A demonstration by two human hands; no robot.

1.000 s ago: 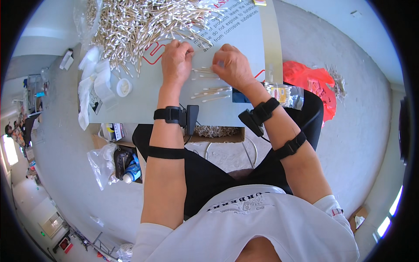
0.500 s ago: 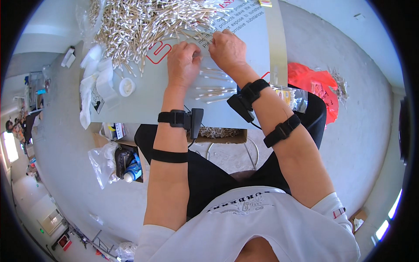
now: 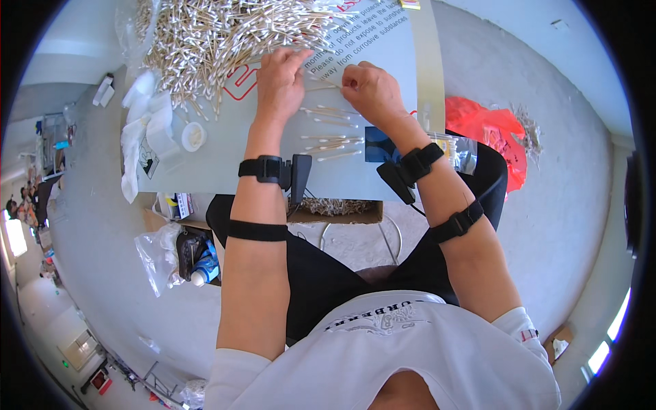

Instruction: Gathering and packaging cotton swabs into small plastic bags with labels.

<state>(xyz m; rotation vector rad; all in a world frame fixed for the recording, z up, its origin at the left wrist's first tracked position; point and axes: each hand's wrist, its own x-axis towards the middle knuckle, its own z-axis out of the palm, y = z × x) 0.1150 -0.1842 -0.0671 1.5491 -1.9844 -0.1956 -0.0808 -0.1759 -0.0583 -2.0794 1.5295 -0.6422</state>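
Observation:
A big heap of cotton swabs (image 3: 219, 34) covers the far part of a pale work table (image 3: 225, 157). My left hand (image 3: 279, 74) rests at the heap's near edge, fingers curled over a few swabs. My right hand (image 3: 369, 87) is just to its right, pinching one thin swab that spans toward the left hand. Several loose swabs (image 3: 328, 137) lie in rows on the table below both hands. Black straps with small devices sit on both wrists.
White wrapped rolls and a small round lid (image 3: 193, 135) lie at the table's left. A clear packet of swabs (image 3: 454, 147) is at the right edge, a red plastic bag (image 3: 488, 126) on the floor beyond. A cardboard box (image 3: 335, 208) and bagged items sit under the table.
Both hands have moved farther up the table toward the heap and closer together; the right hand now pinches a swab between them.

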